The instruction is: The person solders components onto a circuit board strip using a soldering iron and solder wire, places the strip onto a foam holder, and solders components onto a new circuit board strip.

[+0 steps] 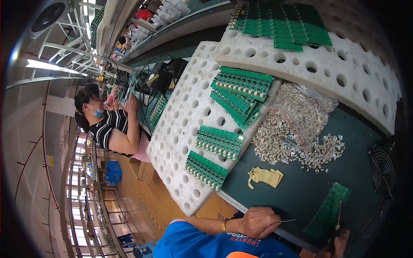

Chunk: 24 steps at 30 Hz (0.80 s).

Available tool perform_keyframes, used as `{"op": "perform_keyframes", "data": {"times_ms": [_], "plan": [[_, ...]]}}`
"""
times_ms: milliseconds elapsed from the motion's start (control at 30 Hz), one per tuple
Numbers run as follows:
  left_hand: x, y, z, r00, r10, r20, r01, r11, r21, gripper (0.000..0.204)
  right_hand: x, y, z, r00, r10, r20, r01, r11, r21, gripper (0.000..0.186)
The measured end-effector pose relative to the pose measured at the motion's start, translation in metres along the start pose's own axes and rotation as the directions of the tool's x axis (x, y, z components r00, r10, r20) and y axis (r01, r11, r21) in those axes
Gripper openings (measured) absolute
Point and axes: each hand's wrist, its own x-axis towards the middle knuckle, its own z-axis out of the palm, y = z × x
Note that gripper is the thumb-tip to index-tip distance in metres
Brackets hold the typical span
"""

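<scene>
My left hand (259,222) is closed in a pinch at the table's front edge, and a thin length of solder wire (288,221) sticks out of it to the right. In my right hand (339,246), at the lower right, is a soldering iron (338,221) with a dark handle. The iron's metal shaft lies over a green circuit board (323,213) on the dark green table (297,189). Whether its tip touches the board I cannot tell. The solder wire is apart from that board. My right hand is partly cut off by shadow at the rim.
White foam sheets (172,142) with holes carry green boards fitted with parts (220,142) and bare green boards (279,26). Small white connectors (292,124) spill from a clear bag. Yellow folded paper (265,176) lies nearer me. A fan (382,167) stands right; a co-worker (116,129) sits left.
</scene>
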Motion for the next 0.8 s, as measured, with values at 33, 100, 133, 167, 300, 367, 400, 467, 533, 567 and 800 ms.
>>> {"op": "perform_keyframes", "data": {"times_ms": [33, 100, 133, 167, 300, 367, 400, 467, 533, 567, 800], "plan": [[0.000, 0.000, -0.001, 1.000, -0.001, -0.002, 0.001, 1.000, 0.002, 0.018, -0.012, 0.001, -0.008, 1.000, -0.001, 0.000, 0.001, 1.000, 0.003, 0.042], [-0.001, -0.002, 0.000, 1.000, 0.006, -0.016, -0.006, 1.000, 0.003, 0.018, -0.043, 0.006, -0.032, 0.993, -0.090, 0.081, 0.083, 0.992, 0.091, 0.036], [-0.001, -0.002, 0.000, 1.000, 0.007, -0.014, -0.007, 1.000, 0.001, 0.018, -0.049, 0.013, -0.034, 0.993, -0.090, 0.081, 0.082, 0.993, 0.088, 0.036], [-0.001, -0.002, 0.001, 1.000, 0.005, -0.009, -0.005, 1.000, -0.004, 0.018, -0.053, 0.022, -0.033, 0.967, -0.254, 0.021, 0.253, 0.967, 0.042, 0.035], [-0.001, -0.002, 0.001, 1.000, 0.002, 0.007, -0.002, 1.000, -0.018, 0.019, -0.065, 0.038, -0.038, 0.853, -0.514, -0.092, 0.521, 0.849, 0.090, 0.028], [0.000, -0.001, 0.001, 1.000, 0.001, 0.007, -0.001, 1.000, -0.009, 0.019, -0.052, 0.022, -0.032, 0.939, -0.341, -0.036, 0.343, 0.934, 0.102, 0.031], [0.000, -0.001, 0.001, 1.000, 0.001, 0.007, -0.001, 1.000, -0.002, 0.019, -0.042, 0.011, -0.027, 0.988, -0.155, 0.023, 0.152, 0.983, 0.102, 0.033], [-0.001, -0.002, 0.002, 1.000, 0.002, 0.006, -0.002, 1.000, -0.001, 0.019, -0.007, -0.004, -0.006, 0.999, -0.032, 0.029, 0.031, 0.998, 0.055, 0.037], [-0.001, -0.001, 0.001, 1.000, 0.003, -0.002, -0.003, 1.000, 0.001, 0.019, -0.016, 0.001, -0.012, 0.996, 0.085, 0.032, -0.086, 0.996, 0.010, 0.042], [-0.002, -0.001, -0.001, 1.000, 0.004, -0.001, -0.004, 1.000, 0.002, 0.018, -0.052, 0.015, -0.032, 0.991, -0.133, 0.012, 0.132, 0.989, 0.064, 0.043], [-0.002, -0.002, 0.000, 1.000, 0.014, -0.002, -0.014, 1.000, 0.012, 0.017, -0.063, 0.018, -0.036, 0.959, -0.283, -0.020, 0.284, 0.956, 0.070, 0.040]]}}
